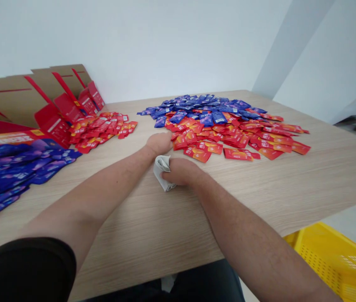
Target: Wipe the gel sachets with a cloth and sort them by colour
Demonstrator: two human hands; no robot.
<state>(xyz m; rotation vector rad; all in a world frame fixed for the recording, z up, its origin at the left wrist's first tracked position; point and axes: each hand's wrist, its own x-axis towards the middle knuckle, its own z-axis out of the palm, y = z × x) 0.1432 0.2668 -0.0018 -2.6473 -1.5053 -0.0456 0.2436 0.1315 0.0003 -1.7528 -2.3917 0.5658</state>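
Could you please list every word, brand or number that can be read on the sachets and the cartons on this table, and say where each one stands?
Red sachets: printed lettering and numbers, too small and blurred to read.
Blue sachets: white print, too small and blurred to read.
Red flaps of the cardboard cartons: pale marks, unreadable.
Printed red carton edge: lettering, too blurred to read.

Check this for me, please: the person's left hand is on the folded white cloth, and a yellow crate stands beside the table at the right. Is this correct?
Not fully: the head view shows the right hand on the folded white cloth, not the left hand. The yellow crate beside the table is as you said.
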